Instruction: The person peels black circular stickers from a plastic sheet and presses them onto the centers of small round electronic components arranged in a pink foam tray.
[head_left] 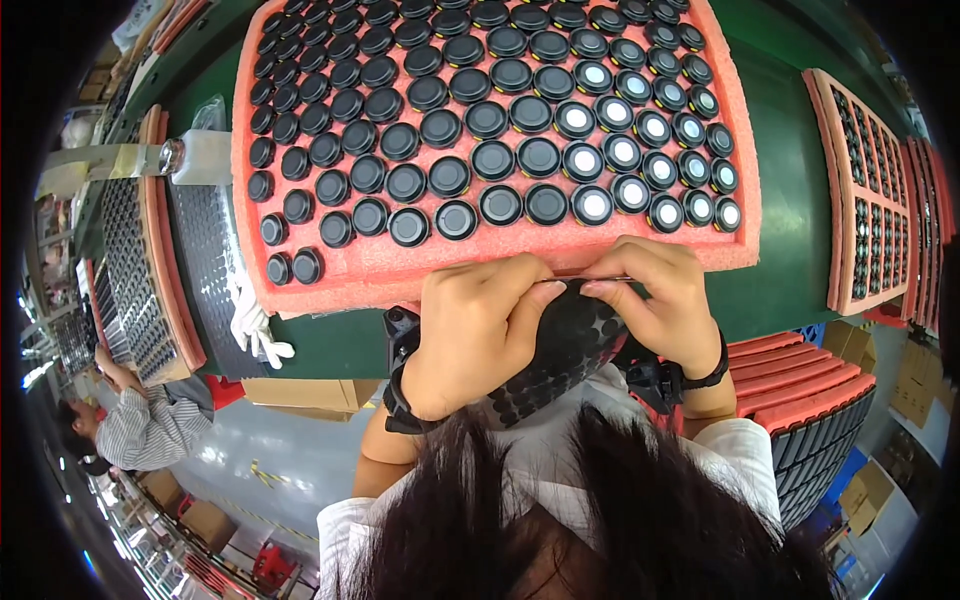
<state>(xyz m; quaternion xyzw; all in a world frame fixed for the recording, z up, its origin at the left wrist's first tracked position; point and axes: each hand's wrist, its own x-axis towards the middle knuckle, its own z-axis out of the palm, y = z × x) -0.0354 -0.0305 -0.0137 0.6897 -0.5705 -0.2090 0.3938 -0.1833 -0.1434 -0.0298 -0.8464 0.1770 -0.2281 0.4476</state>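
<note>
Close to my chest, a flexible sheet bearing rows of black round stickers (568,345) hangs bent downward. My left hand (475,325) pinches its upper edge between thumb and forefinger. My right hand (665,305) pinches the same edge a little to the right, the two thumb tips nearly meeting. Just beyond my hands lies a pink foam tray (370,287) filled with rows of black round caps (455,220). Several caps toward the right show bright, whitish round tops (592,205). What lies under my fingertips is hidden.
A white glove (253,318) and a sheet of dark dots (205,245) lie left of the tray on the green table (780,190). Another foam tray (845,215) stands right; stacked trays (800,390) sit lower right. A co-worker in stripes (150,430) is at far left.
</note>
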